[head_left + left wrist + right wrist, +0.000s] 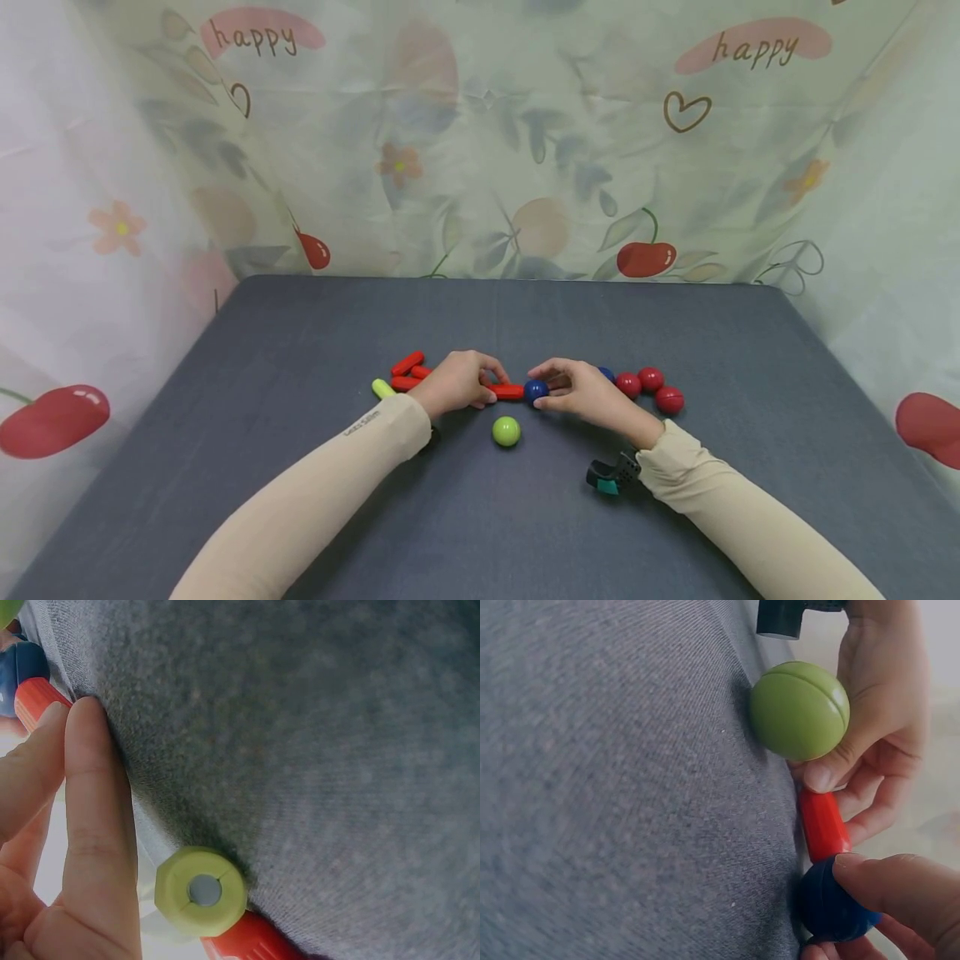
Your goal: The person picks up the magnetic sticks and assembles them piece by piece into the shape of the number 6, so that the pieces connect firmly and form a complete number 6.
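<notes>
Surface point(480, 525): beneath my hands.
Left hand point(459, 382): my fingers pinch the red stick point(510, 392).
Right hand point(587, 393): my fingers grip the blue ball point(535, 392).
Red stick: between my hands, long axis left-right, right end touching the blue ball.

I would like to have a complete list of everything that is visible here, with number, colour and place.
Rods: four visible, red, one in the middle, three to the left
Green rod: one visible, yellow-green, beside those three
Blue balls: two, blue, one at the middle rod's end, one farther right, partly hidden
Red balls: three, red, right side
Green ball: one, nearer than the middle rod
Table: one, dark grey, underneath
Cloth: number unclear, pale, printed, around the table
Wrist devices: two, black, one per wrist
Sleeves: two, cream
Left hand: one, pinching the middle rod
Right hand: one, holding the nearer blue ball
</notes>
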`<state>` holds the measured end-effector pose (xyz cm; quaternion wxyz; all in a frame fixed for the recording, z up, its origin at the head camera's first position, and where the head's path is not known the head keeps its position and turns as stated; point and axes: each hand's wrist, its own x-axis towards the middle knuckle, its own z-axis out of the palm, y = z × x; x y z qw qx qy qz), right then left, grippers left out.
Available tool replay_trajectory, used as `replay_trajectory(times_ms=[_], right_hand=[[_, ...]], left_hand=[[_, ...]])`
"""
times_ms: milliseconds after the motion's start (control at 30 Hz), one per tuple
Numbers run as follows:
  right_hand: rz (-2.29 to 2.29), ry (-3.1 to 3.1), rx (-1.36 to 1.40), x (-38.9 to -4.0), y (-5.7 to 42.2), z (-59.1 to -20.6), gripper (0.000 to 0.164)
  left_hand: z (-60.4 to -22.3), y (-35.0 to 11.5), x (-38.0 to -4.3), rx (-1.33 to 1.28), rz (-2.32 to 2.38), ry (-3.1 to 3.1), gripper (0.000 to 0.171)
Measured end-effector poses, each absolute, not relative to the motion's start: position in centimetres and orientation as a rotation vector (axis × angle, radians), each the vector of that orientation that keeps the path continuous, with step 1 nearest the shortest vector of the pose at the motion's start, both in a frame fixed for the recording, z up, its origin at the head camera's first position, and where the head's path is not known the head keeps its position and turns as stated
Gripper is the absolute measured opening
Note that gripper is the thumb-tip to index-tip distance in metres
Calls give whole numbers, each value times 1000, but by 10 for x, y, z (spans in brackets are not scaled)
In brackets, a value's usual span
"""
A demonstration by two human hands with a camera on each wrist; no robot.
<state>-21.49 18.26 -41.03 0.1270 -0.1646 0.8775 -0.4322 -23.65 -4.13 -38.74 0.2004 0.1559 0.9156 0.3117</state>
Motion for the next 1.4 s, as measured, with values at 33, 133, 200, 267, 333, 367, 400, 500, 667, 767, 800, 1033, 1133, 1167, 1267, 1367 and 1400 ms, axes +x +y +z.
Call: replay_trajectory(times_ms=[33,133,200,267,333,367,400,500,667,767,800,1033,1133,1167,1267,1367,1400], right_hand=[[-1253,2555,-472,-215,182,-410,38],[-1242,2559,-450,-214,182,-410,36],[-1235,2564,-441,-214,182,-409,36],[-1231,2565,-433,-214,181,-409,35],[-1230,2563,-427,-215,181,-409,35],[-1228,2562,-425,-215,181,-409,35],[-1228,2560,-424,-215,181,-409,35],[-1234,2550,-428,-215,182,-409,35],[-1244,2537,-437,-215,183,-409,36],[-1242,2534,-433,-215,183,-409,36],[-1242,2533,-432,-215,183,-408,36],[-1253,2517,-450,-215,185,-408,37],[-1250,2527,-457,-215,185,-409,37],[-1248,2530,-459,-216,186,-409,37],[-1250,2528,-466,-215,185,-409,37],[-1267,2514,-482,-215,184,-408,36],[-1272,2511,-486,-215,184,-408,36]], left_hand=[[-387,-41,-237,437,872,2559,25],[-388,-41,-237,436,880,2555,25],[-388,-41,-237,436,884,2555,25],[-389,-41,-237,436,884,2557,25],[-389,-41,-237,434,879,2559,25],[-390,-41,-237,433,877,2560,25],[-390,-42,-237,431,879,2558,25],[-390,-42,-237,422,891,2548,26],[-386,-46,-235,420,892,2538,29],[-379,-48,-232,424,852,2557,32],[-377,-49,-231,422,846,2563,32],[-364,-52,-215,455,1011,2559,31],[-365,-51,-204,516,1050,2546,29],[-366,-50,-201,536,1047,2543,28],[-370,-47,-193,565,1041,2511,29],[-374,-46,-189,563,1034,2470,31],[-375,-45,-188,560,1030,2457,32]])
